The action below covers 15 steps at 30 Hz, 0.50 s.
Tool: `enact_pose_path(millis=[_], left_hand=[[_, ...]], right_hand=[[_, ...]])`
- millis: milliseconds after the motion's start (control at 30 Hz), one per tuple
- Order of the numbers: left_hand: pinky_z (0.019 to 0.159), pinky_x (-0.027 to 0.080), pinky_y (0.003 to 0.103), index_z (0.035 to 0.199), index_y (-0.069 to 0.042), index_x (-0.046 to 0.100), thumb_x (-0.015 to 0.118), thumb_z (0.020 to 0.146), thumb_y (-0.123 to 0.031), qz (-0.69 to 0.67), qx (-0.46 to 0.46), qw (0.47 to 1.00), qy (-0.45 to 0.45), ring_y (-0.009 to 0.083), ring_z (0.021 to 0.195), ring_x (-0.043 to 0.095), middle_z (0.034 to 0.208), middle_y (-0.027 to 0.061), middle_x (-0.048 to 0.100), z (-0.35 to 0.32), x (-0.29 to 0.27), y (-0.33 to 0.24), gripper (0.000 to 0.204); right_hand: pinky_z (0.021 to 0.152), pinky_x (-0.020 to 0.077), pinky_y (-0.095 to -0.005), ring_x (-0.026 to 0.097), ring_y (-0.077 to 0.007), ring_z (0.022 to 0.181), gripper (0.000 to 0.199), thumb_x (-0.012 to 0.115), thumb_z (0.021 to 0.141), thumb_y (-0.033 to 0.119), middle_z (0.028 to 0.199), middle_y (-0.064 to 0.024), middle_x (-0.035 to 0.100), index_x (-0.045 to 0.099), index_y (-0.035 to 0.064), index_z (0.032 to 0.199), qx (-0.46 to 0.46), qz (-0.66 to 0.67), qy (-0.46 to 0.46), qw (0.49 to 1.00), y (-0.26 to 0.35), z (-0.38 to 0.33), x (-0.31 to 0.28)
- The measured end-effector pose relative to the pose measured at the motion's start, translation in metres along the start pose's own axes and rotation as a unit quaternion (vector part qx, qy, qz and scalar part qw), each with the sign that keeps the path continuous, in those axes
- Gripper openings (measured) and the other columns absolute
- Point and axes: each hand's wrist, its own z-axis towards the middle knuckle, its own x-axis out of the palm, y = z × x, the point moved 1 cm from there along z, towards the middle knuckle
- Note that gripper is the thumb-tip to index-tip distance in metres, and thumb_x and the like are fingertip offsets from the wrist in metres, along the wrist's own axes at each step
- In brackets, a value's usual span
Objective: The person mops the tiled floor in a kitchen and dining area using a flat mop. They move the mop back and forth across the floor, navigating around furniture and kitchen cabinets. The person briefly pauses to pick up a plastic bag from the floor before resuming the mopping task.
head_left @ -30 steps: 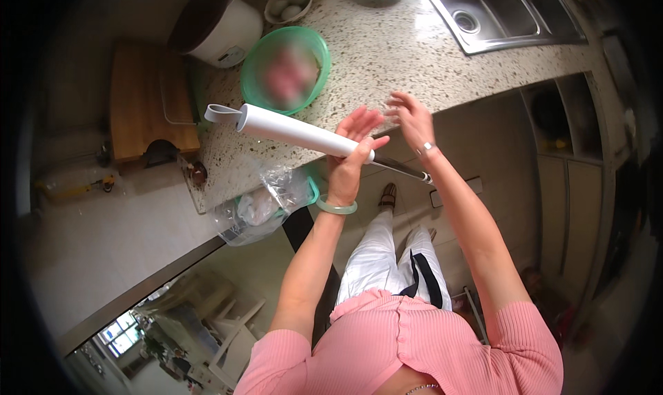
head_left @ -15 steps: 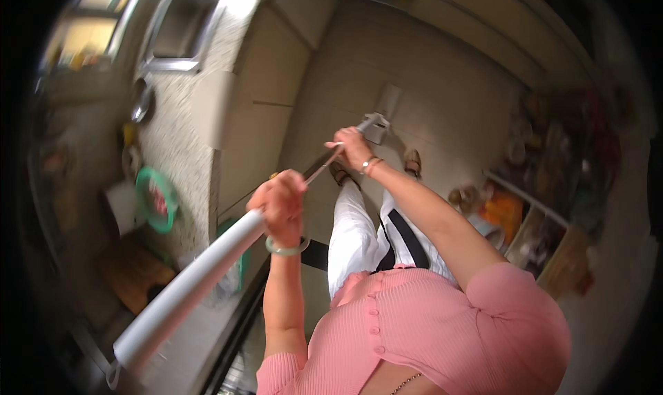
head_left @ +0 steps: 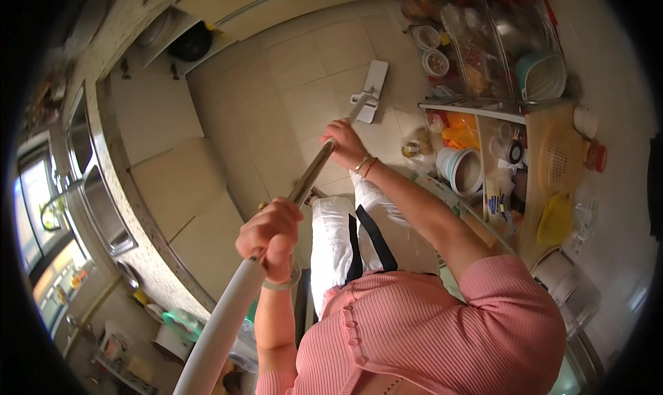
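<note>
A flat mop (head_left: 312, 176) with white grip (head_left: 221, 328) and slim metal pole (head_left: 317, 168) slants down, its white oblong head (head_left: 375, 77) left of the storage rack (head_left: 475, 109).

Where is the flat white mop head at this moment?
In the head view, the mop head is on the tiled floor at upper centre, beyond the right hand, left of the shelf.
</note>
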Motion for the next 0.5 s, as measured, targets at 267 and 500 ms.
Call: enact_pose_path(millis=[267,500], left_hand=[[0.067,0.040,0.039,0.065,-0.012,0.037,0.059,0.094,-0.015,-0.041,-0.080,0.989,0.117,0.0150,0.054,0.041,0.056,0.0003,0.043,0.062,0.082,0.065,0.036],[0.063,0.041,0.040,0.062,-0.006,0.039,0.063,0.081,0.007,-0.124,-0.067,0.963,0.231,0.0198,0.054,0.041,0.057,0.0038,0.045,0.102,0.123,0.087,0.033]], right_hand=[[0.080,0.0430,-0.0411,0.050,-0.0337,0.085,0.019,0.063,0.082,0.013,0.076,-0.0119,0.056,0.052,0.0032,0.069,0.086,-0.042,-0.077,0.992,-0.077,-0.004,-0.099],[0.076,0.0436,-0.0427,0.051,-0.0352,0.080,0.020,0.066,0.079,0.010,0.074,-0.0115,0.056,0.050,0.0048,0.068,0.113,-0.020,-0.213,0.970,-0.098,-0.005,-0.114]])
